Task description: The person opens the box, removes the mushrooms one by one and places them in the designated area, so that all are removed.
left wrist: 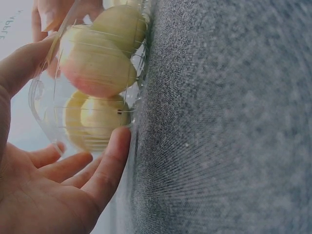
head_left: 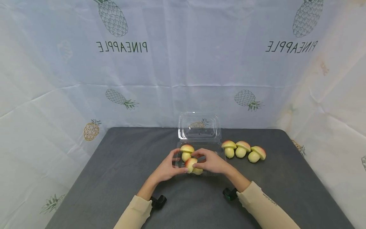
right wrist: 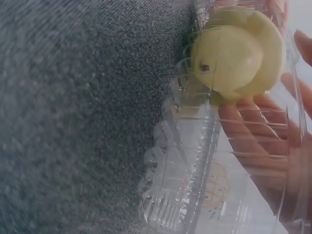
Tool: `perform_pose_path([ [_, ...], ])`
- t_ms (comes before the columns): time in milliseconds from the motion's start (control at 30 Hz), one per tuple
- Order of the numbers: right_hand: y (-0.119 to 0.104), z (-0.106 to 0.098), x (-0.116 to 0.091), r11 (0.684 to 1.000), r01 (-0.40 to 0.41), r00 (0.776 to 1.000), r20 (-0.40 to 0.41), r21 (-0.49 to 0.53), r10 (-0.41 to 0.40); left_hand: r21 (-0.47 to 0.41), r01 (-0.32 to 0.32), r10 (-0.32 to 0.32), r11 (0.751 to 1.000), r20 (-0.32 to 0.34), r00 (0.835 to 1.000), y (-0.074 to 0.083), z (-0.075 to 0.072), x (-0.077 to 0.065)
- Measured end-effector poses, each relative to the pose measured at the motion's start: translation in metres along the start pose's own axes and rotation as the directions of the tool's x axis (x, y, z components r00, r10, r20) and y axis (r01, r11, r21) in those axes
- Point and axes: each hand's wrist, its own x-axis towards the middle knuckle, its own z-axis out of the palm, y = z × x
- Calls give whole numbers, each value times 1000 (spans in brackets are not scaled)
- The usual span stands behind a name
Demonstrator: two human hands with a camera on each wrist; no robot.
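In the head view a clear plastic clamshell box [head_left: 211,147] lies with its lid [head_left: 199,125] raised at the back. Two yellow-green mushroom-shaped pieces with reddish caps are in its left half: an upright rear one [head_left: 187,149] and a tipped front one [head_left: 191,163]. My left hand [head_left: 166,168] spreads round the box's left end. Its fingers [left wrist: 111,161] touch the outer wall and its thumb reaches over the rim. My right hand [head_left: 211,161] reaches in from the right, thumb and fingers on the front mushroom-shaped piece; the box wall partly veils this grip in the right wrist view.
Three more mushroom-shaped pieces, left [head_left: 229,149], middle [head_left: 242,149] and right [head_left: 257,154], stand or lean in a row right of the box. A dark grey cloth covers the table [head_left: 125,159]. White pineapple-print curtains [head_left: 183,63] hang behind and at both sides.
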Motion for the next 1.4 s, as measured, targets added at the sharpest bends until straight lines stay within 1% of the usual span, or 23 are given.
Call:
perform_pose_path([
  [167, 3, 2, 2, 1000, 3, 1000, 21, 16, -3, 2, 0, 0, 1000, 2, 1000, 0, 0, 0],
  [367, 6, 4, 6, 999, -16, 999, 46, 36, 14, 3, -3, 3, 1000, 5, 1000, 0, 0, -1],
  [600, 11, 6, 10, 999, -6, 998, 60, -36, 9, 19, -5, 5, 1000, 1, 1000, 0, 0, 0],
  [700, 12, 7, 11, 999, -9, 998, 58, -50, 12, 19, -4, 4, 1000, 2, 1000, 0, 0, 0],
  [967, 6, 5, 8, 998, -26, 1000, 15, -59, 26, 4, 5, -5, 1000, 6, 1000, 1, 0, -1],
  [1233, 1, 0, 2, 994, -25, 999, -36, -103, 21, -9, 25, -25, 1000, -2, 1000, 1, 0, 0],
  [1400, -1, -4, -2, 995, -28, 998, -51, -96, 24, -15, 28, -28, 999, -1, 1000, 2, 0, 0],
])
